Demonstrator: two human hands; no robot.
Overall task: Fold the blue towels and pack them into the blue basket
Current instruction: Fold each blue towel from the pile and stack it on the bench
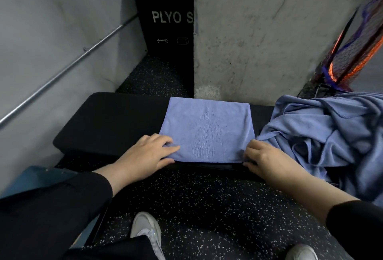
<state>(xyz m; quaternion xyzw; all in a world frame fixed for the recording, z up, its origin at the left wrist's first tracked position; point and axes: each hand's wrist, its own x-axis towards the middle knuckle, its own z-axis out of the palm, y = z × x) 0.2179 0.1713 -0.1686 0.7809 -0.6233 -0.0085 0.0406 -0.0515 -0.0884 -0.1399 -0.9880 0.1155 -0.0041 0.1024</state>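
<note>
Left hand point(145, 154) pinches the near left corner of a folded towel point(207, 129), fingers on top and thumb under the edge. Right hand point(267, 160) grips the near right corner with curled fingers. Towel lies flat on the black counter point(107, 123) at frame centre, with a crumpled pile point(327, 131) of blue towels just right of it.

Place is reading as a gym: a black box point(165, 17) lettered "PLYO S" is standing in the corner, speckled rubber flooring point(207, 208) is covering the ground, and a padded black bench point(107, 123) is sitting against a concrete pillar point(269, 31).
</note>
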